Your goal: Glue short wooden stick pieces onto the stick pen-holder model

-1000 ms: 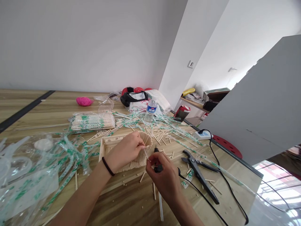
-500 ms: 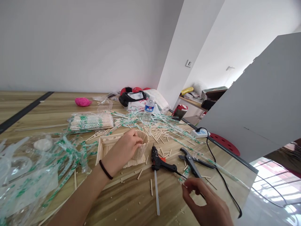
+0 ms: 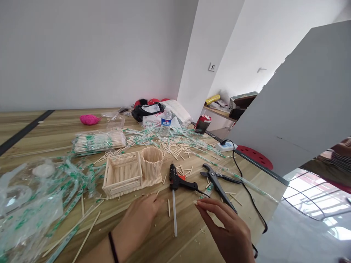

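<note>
My left hand (image 3: 144, 210) is low over the table with its fingers bent down. Its fingertips are at a short wooden stick (image 3: 157, 192), and the hand hides whether they grip it. My right hand (image 3: 223, 224) is closed in a pinch on a small pale piece (image 3: 195, 202), too small to make out. Beyond the left hand stands a rectangular tray of wooden sticks (image 3: 126, 170), with a round cup of upright sticks (image 3: 151, 162) at its right end. Between the hands lies a black glue gun (image 3: 178, 181) with a clear glue stick (image 3: 174, 215) in it.
Pliers (image 3: 219, 184) and a black cord (image 3: 238, 179) lie at the right, near a power strip (image 3: 226, 146). Plastic wrappers (image 3: 33, 212) cover the left side. Behind are bundled sticks (image 3: 98, 141), pink yarn (image 3: 90, 119), a water bottle (image 3: 166, 122) and scattered sticks (image 3: 178, 146).
My left hand has left the stick cup and come down towards me, to a short stick on the table. My right hand has shifted slightly left, still pinching. The view has turned a little.
</note>
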`<state>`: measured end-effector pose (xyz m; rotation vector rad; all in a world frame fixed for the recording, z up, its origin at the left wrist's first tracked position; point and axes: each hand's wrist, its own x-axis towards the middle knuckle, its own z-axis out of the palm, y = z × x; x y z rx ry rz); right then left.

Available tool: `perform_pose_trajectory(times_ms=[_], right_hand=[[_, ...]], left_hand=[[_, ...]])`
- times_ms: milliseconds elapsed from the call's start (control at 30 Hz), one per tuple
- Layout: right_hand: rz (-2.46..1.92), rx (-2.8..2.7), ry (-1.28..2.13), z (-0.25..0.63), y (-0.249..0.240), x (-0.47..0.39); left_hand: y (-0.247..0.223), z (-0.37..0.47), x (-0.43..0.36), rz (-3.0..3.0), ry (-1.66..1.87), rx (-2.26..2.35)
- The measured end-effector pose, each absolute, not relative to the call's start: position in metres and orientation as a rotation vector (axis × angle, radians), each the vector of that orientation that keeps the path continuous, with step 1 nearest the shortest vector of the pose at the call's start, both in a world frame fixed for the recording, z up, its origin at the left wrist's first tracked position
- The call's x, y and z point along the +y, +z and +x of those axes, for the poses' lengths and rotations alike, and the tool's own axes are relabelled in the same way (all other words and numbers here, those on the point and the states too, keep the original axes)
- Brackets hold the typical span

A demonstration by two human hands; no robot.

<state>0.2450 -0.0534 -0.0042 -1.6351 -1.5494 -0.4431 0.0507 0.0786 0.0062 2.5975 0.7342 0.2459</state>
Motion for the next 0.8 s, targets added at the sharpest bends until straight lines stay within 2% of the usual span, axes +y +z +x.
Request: perform_pose_trajectory(times_ms=[167,400,667,800], right_hand=[[-1.565,-1.639,-0.361,0.227,-0.011,-0.043],[-1.582,-1.639,-0.226,0.200,-0.013,-0.029],[-1.457,-1.660,-0.241,0.177,-0.009,-0.021],[-1.405,-1.628,-0.265,0.170,-0.014,-0.020]], left_hand=[[-0.024,0.021,0.072,2.544,0.328,0.879],[-0.027,0.011,0.070,2.387,0.516,0.855],[-0.010,0.029,0.053,1.188,0.571,0.906],[-0.011,0.031,0.047,0.841,0.538,0.814]])
